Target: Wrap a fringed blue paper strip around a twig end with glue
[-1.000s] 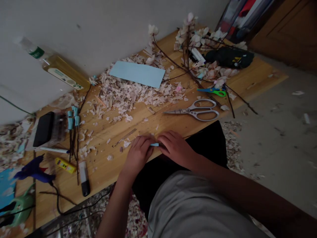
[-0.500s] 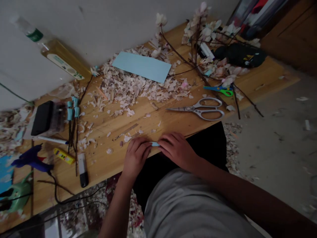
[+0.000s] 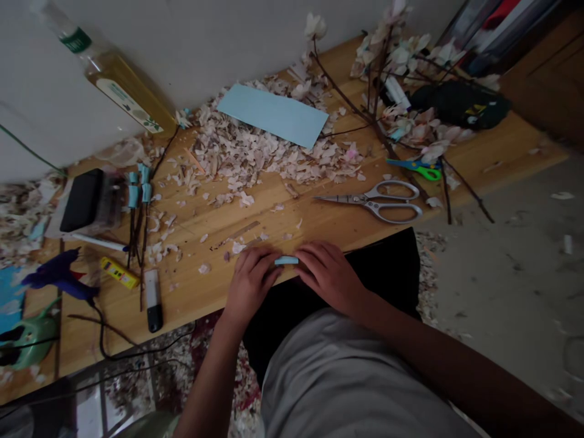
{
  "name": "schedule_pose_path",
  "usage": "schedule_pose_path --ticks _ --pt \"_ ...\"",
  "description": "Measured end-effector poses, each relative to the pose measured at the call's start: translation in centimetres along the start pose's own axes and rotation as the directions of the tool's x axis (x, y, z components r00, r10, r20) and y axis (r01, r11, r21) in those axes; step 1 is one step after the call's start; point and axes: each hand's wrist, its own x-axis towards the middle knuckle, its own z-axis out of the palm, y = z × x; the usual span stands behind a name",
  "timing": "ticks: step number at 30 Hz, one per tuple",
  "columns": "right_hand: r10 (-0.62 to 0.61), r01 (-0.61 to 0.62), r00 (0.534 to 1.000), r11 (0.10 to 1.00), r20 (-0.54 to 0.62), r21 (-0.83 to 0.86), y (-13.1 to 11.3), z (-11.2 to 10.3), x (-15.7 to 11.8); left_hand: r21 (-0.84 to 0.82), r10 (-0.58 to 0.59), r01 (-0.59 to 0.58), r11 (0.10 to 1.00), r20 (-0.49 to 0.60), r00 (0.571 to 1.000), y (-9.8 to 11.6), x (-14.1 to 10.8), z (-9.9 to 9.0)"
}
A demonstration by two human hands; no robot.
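Slightly farther apart than a second ago, the left hand (image 3: 252, 275) and right hand (image 3: 329, 271) bare more of the blue strip (image 3: 286, 260) between them, pinching its ends at the near edge of the table (image 3: 194, 299), presumably to keep it straight; scissors (image 3: 361, 199) lie beyond, likely for easy reach

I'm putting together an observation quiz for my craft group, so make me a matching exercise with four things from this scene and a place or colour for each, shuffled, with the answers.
Things:
1. Small light-blue piece
2. Light-blue sheet
3. Larger scissors
4. Glue gun

Place or colour:
A. Lying on pale petal-like scraps
B. Dark blue
C. Silver-grey
D. Between the fingers of the left hand and right hand

Right pairs: 1-D, 2-A, 3-C, 4-B.
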Motion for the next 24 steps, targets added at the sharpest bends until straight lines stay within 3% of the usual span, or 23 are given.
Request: schedule_pose_path --ticks 16,24 --pt "-0.007 0.007 1.0 1.0 -0.006 -0.004 0.24 0.04 -0.02 0.083 0.134 -0.132 0.988 -0.025 0.991 0.24 -0.9 0.55" --pt "-0.022 0.023 0.999 0.999 0.033 -0.035 0.27 0.07 0.61 0.051 0.038 -0.039 0.998 0.014 0.999 0.56 -0.51 0.2"
